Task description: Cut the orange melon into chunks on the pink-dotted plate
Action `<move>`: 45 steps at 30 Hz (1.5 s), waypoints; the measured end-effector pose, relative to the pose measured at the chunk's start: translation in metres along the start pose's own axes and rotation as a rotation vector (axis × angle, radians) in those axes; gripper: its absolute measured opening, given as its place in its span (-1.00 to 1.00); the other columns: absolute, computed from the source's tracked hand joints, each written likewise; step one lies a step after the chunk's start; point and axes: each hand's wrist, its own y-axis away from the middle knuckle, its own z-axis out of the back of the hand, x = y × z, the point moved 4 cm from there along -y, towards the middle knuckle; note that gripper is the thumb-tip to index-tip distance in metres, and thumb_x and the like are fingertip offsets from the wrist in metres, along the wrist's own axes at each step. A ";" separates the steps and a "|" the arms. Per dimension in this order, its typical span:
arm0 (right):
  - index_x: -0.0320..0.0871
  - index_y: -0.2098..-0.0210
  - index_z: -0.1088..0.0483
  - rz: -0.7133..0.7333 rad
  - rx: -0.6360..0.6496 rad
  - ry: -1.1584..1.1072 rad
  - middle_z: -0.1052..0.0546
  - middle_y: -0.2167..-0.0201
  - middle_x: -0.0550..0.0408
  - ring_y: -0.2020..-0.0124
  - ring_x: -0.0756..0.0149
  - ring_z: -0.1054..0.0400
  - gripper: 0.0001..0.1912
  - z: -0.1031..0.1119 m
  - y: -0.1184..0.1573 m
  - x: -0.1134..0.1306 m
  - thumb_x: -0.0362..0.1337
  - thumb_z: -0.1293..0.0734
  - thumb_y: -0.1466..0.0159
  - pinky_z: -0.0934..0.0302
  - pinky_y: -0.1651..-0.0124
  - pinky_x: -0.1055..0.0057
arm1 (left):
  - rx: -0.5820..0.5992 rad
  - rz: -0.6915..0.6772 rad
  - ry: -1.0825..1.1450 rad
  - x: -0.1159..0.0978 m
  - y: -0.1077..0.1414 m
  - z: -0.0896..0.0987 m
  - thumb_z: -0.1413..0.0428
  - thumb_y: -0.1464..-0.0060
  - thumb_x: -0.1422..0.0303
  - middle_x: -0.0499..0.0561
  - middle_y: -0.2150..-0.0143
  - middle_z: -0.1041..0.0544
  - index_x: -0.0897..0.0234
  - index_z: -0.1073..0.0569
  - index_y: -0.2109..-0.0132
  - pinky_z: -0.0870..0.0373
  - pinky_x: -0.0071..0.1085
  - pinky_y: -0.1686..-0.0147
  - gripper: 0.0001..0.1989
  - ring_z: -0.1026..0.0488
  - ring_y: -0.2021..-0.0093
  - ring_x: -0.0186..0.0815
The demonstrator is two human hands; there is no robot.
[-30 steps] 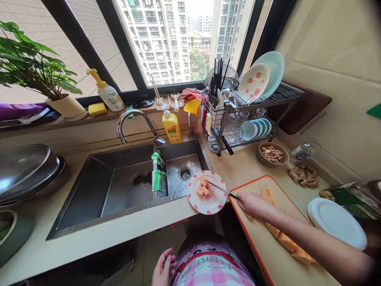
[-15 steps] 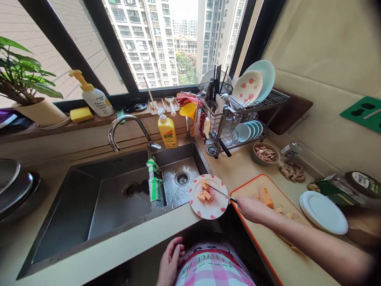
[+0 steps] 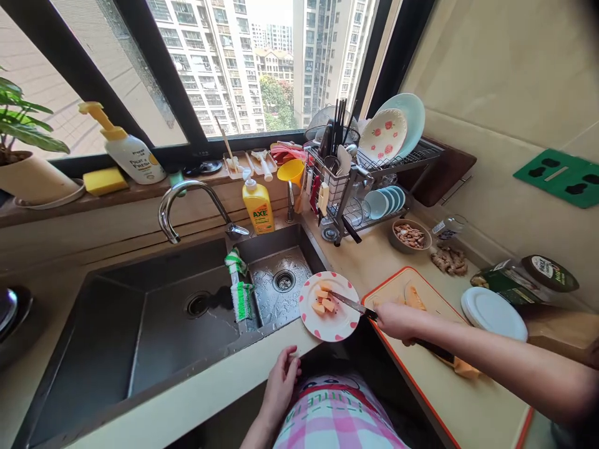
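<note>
Hands apart: right hand (image 3: 397,322) gripping kitchen knife (image 3: 350,303), blade over plate (image 3: 344,327) of melon cubes (image 3: 325,300) at 9 o'clock; left hand (image 3: 281,385) on counter edge (image 3: 210,390), steel sink (image 3: 178,277) at 10 o'clock.

Fruit pieces (image 3: 324,300) lie on a plate (image 3: 347,324) between the sink (image 3: 178,265) and a cutting board (image 3: 388,298) on the surface (image 3: 369,262), a dish rack (image 3: 355,187) behind them, a second plate (image 3: 493,315) right of the board
</note>
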 end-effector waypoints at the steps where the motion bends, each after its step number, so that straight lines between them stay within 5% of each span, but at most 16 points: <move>1: -0.21 0.48 -0.36 -0.007 0.077 -0.053 -0.33 0.80 0.13 0.80 0.30 -0.27 -0.83 -0.004 0.005 -0.004 -0.32 -0.18 -0.14 -0.20 0.64 0.39 | 0.039 -0.002 -0.024 -0.005 -0.009 -0.006 -0.08 0.05 0.05 -0.01 0.38 -0.45 0.28 -0.33 0.06 -0.33 -0.42 0.45 -0.51 -0.42 0.45 -0.32; 3: -0.20 0.40 -0.33 -0.004 0.166 -0.174 -0.34 0.73 0.15 0.78 0.33 -0.27 -0.79 -0.013 0.019 -0.014 -0.29 -0.10 -0.20 -0.17 0.65 0.43 | 0.132 0.032 -0.082 -0.012 -0.024 -0.020 -0.05 0.03 0.06 -0.05 0.42 -0.42 0.28 -0.29 0.11 -0.25 -0.47 0.56 -0.56 -0.39 0.53 -0.37; 7: -0.15 0.43 -0.25 0.026 -0.012 -0.439 -0.40 0.60 0.16 0.68 0.43 -0.31 -0.83 -0.052 0.055 -0.039 -0.25 -0.10 -0.21 -0.13 0.59 0.54 | 0.373 0.113 -0.206 -0.020 -0.032 -0.049 -0.02 0.00 0.08 -0.09 0.47 -0.37 0.28 -0.27 0.26 -0.12 -0.53 0.64 -0.66 -0.31 0.60 -0.44; 13: -0.09 0.45 -0.09 -0.216 -0.138 -0.977 -0.26 0.68 0.29 0.79 0.48 -0.19 -0.67 -0.179 0.109 -0.069 0.05 -0.04 -0.19 0.07 0.71 0.55 | 0.739 -0.030 -0.386 -0.039 -0.016 -0.109 -0.06 0.00 0.29 -0.09 0.50 -0.38 0.29 -0.32 0.26 -0.22 -0.48 0.52 -0.82 -0.31 0.54 -0.39; 16: -0.07 0.46 -0.08 -0.334 -0.230 -1.159 -0.23 0.69 0.30 0.80 0.46 -0.17 -0.58 -0.230 0.127 -0.082 0.18 -0.03 -0.12 0.07 0.71 0.52 | 0.712 -0.242 -0.547 -0.057 -0.028 -0.154 -0.09 0.06 0.40 -0.03 0.42 -0.42 0.30 -0.34 0.16 -0.28 -0.42 0.42 -0.75 -0.35 0.46 -0.34; 21: -0.04 0.44 -0.15 -0.443 -0.335 -1.313 -0.22 0.68 0.28 0.78 0.43 -0.17 -0.53 -0.275 0.151 -0.111 0.25 -0.07 -0.04 -0.02 0.67 0.47 | 0.404 -0.512 -0.740 -0.090 -0.073 -0.227 -0.06 0.16 0.62 0.30 -0.06 -0.32 0.41 -0.18 -0.16 -0.24 -0.25 0.03 -0.35 -0.34 0.00 -0.11; 26: -0.02 0.40 -0.22 -0.422 -0.377 -1.352 -0.20 0.69 0.27 0.77 0.39 -0.17 -0.54 -0.285 0.156 -0.145 0.23 -0.07 -0.05 -0.05 0.66 0.44 | 0.389 -0.474 -0.902 -0.100 -0.098 -0.257 -0.01 0.16 0.67 0.19 0.15 -0.48 0.39 -0.41 0.10 -0.27 -0.31 0.10 -0.59 -0.41 0.14 -0.16; 33: -0.08 0.38 -0.26 -0.266 -0.324 -1.190 -0.25 0.71 0.27 0.77 0.41 -0.20 -0.56 -0.268 0.127 -0.175 0.14 -0.06 -0.13 -0.01 0.68 0.50 | 0.366 -0.465 -0.770 -0.081 -0.061 -0.228 -0.09 0.03 0.40 -0.06 0.45 -0.46 0.27 -0.39 0.33 -0.23 -0.45 0.38 -0.94 -0.37 0.41 -0.32; 38: -0.08 0.33 -0.32 -0.172 -0.303 -0.983 -0.42 0.62 0.20 0.67 0.34 -0.32 -0.59 -0.239 0.119 -0.184 0.03 0.00 -0.23 -0.14 0.58 0.47 | 0.258 -0.426 -0.566 -0.068 -0.029 -0.215 -0.10 0.01 0.29 -0.09 0.51 -0.42 0.26 -0.38 0.33 -0.20 -0.46 0.44 -0.87 -0.32 0.47 -0.35; 45: -0.13 0.35 -0.37 -0.070 -0.349 -0.745 -0.53 0.43 0.01 0.36 0.21 -0.42 -0.59 -0.225 0.104 -0.189 -0.11 0.02 -0.27 -0.18 0.31 0.41 | 0.210 -0.181 0.037 -0.042 -0.025 -0.232 -0.31 0.30 0.28 -0.07 0.39 -0.44 0.28 -0.41 0.21 -0.33 -0.42 0.30 -0.57 -0.39 0.38 -0.36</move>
